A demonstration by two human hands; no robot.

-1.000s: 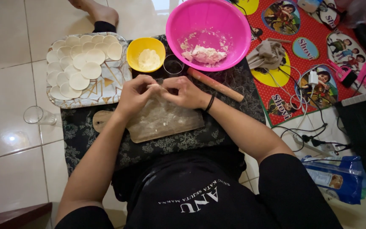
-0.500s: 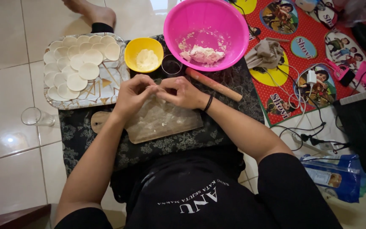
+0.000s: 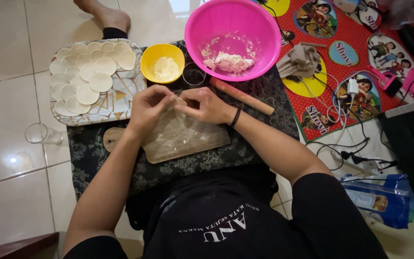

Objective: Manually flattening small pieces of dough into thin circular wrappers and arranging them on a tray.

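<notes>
My left hand [image 3: 148, 109] and my right hand [image 3: 204, 105] meet over the far end of a floured wooden board [image 3: 183, 140], fingertips pinched together on a small piece of pale dough that is mostly hidden between them. A black band circles my right wrist. Just beyond the hands stand a small dark round cutter or cup [image 3: 194, 76], a yellow bowl of flour [image 3: 162, 62] and a big pink bowl [image 3: 235, 38] with dough lumps inside. A wooden rolling pin [image 3: 243, 97] lies to the right of my right hand.
A patterned tray [image 3: 116, 101] at the left carries several round dough discs. An empty glass [image 3: 41, 134] lies on the tiled floor. A dark patterned cloth [image 3: 192, 165] lies under the board. At the right are a red picture mat [image 3: 341, 52], white cables, a charger and a blue packet [image 3: 377, 199].
Both hands stay pinched together over the board, with only slight finger movement. Nothing else has moved.
</notes>
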